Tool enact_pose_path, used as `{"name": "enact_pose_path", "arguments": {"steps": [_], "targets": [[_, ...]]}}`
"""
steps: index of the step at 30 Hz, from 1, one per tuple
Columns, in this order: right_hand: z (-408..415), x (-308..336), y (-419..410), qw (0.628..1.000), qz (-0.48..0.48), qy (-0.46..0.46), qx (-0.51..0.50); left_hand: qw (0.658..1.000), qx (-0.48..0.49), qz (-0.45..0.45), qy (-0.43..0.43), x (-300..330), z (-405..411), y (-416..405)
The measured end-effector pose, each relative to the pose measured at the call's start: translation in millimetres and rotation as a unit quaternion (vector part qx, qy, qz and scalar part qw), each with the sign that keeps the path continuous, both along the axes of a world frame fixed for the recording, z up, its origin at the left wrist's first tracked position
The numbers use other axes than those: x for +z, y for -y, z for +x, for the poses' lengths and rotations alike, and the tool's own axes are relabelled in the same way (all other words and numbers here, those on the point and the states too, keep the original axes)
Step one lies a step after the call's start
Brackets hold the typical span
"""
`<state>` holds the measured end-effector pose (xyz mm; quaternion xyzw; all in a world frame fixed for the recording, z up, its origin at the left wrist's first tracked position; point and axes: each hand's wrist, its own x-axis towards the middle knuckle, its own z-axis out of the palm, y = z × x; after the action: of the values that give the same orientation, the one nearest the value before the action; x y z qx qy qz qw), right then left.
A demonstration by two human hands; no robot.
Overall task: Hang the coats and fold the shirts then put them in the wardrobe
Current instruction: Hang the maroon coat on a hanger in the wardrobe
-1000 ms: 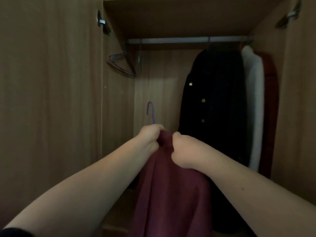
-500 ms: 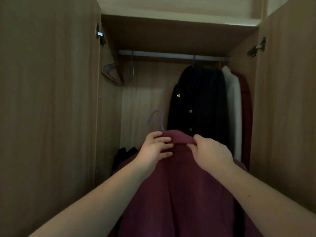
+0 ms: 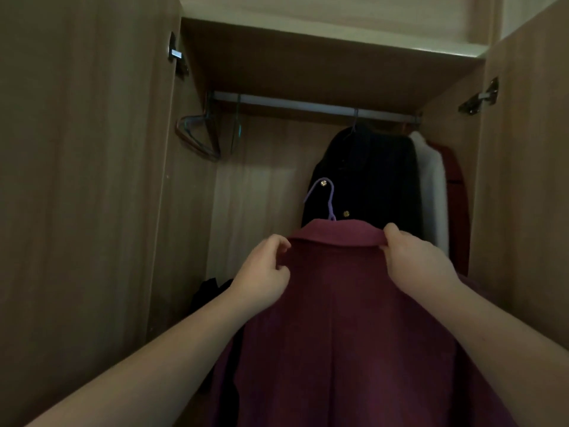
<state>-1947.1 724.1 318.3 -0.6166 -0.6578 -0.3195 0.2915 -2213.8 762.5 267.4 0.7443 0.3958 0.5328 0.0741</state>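
Note:
A maroon coat (image 3: 341, 318) hangs on a purple hanger (image 3: 328, 197), its back toward me, held up inside the open wardrobe. My left hand (image 3: 264, 272) pinches the left end of the collar. My right hand (image 3: 415, 260) grips the right end of the collar. The hanger's hook stands above the collar, well below the metal rail (image 3: 308, 105). On the rail's right side hang a black coat (image 3: 369, 174) with gold buttons, a white garment (image 3: 432, 186) and a red one (image 3: 455, 192).
Empty hangers (image 3: 200, 137) hang at the rail's left end. The wardrobe doors (image 3: 77, 180) stand open on both sides. A dark garment (image 3: 209, 291) lies low at the left inside. The rail between the empty hangers and the black coat is bare.
The coat has risen and its collar has been spread wide; my hands moved apart from a bunched grip to the two collar ends. The view tilted upward.

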Motion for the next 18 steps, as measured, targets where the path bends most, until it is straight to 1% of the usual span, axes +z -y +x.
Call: {"name": "enact_pose_path", "arguments": {"steps": [3,8,12,13,15,18], "targets": [[16,13,-25,0.999,0.038,0.009,0.006,0.995,0.044,0.060,-0.068,18,13,-28],[39,57,-74,0.995,0.093,0.023,0.013,0.982,0.095,0.139,-0.086,59,31,-75],[59,96,-110,0.991,0.129,0.031,0.005,0.946,0.158,0.242,-0.148,96,34,-107],[63,105,-118,0.991,0.134,0.031,-0.001,0.937,0.174,0.257,-0.160,104,34,-114],[69,120,-135,0.991,0.130,0.021,-0.015,0.926,0.200,0.265,-0.180,118,34,-129],[73,142,-161,0.993,0.114,-0.016,-0.008,0.904,0.233,0.281,-0.223,140,33,-154]]}}
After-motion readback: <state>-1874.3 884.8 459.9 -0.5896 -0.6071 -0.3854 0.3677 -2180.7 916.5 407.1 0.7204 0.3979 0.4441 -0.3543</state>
